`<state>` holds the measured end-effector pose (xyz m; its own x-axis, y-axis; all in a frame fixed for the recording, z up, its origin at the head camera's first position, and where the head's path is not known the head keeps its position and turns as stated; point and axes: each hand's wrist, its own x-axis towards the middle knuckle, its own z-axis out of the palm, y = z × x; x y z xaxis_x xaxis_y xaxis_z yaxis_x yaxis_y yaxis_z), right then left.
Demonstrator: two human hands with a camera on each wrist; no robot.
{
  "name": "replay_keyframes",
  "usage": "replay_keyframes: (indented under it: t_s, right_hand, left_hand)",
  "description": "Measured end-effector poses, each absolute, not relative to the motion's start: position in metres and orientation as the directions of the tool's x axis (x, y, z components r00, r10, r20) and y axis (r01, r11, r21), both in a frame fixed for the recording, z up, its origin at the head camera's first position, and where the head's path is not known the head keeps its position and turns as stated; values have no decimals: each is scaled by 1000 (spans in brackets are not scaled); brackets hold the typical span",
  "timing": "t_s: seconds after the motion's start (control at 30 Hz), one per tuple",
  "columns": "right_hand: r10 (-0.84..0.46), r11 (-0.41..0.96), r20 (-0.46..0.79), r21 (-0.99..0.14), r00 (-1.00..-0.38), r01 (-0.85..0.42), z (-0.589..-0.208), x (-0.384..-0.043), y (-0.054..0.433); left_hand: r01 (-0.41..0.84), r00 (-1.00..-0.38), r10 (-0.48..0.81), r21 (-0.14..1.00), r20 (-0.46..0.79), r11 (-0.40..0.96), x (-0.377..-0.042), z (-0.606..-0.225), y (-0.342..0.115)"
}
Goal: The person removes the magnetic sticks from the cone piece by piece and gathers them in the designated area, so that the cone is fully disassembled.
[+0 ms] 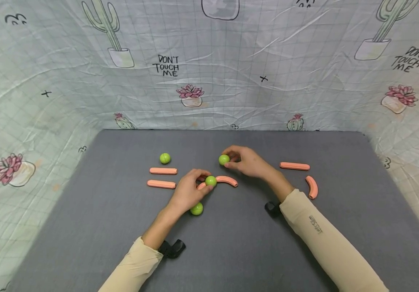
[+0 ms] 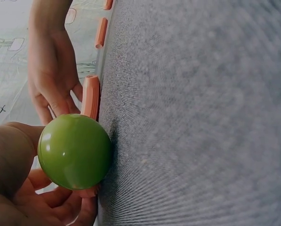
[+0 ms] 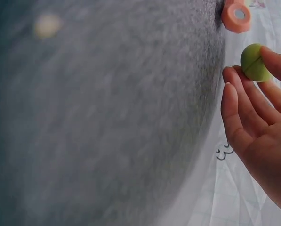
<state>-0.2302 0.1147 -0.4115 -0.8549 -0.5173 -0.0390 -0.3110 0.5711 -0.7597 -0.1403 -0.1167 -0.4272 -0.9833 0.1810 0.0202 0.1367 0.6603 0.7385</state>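
Note:
My left hand [image 1: 189, 190] pinches a glossy green ball [image 1: 211, 181] between thumb and fingers, low over the grey table. On either side of that ball lie curved orange-pink magnetic rods; the right one [image 1: 227, 181] meets or nearly meets it, and the left one [image 1: 202, 185] is partly covered by the fingers. Beside the left wrist sits another green ball [image 1: 196, 209], which looms large as a ball [image 2: 74, 151] in the left wrist view and hides the fingertips. My right hand [image 1: 247, 162] holds a seamed green ball [image 3: 255, 62] between thumb and fingers, just beyond the right curved rod.
Two straight rods [image 1: 163, 171] lie at the left, with a green ball [image 1: 165, 158] behind them. On the right are a straight rod [image 1: 295, 166] and a curved rod [image 1: 312, 187]. A printed cloth [image 1: 231, 105] surrounds the back and sides of the grey table [image 1: 224, 251].

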Motion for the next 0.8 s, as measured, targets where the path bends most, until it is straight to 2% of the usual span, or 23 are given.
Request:
replay_keyframes:
  t_s: [0.8]
  right_hand:
    - [-560, 566, -95, -770, -823, -296, -408, -263, 60]
  left_hand:
    - [98, -983, 182, 765, -26, 636, -145, -429, -124]
